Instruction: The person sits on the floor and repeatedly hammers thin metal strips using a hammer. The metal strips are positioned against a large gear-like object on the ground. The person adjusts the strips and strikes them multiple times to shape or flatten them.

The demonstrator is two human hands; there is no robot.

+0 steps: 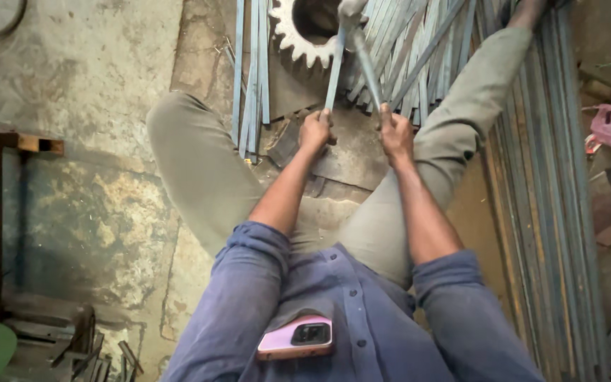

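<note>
Flat grey steel strips [335,71], two of them, are running up to the big toothed steel gear [298,32]. Left hand [315,131] is clenching one end, right hand [396,134] the other, apart, probably for leverage. Loose strip pile [532,177] is lying rightward.

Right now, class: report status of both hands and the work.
Left hand shut on flat metal strip. Right hand shut on hammer handle. Toothed gear beyond.
</note>
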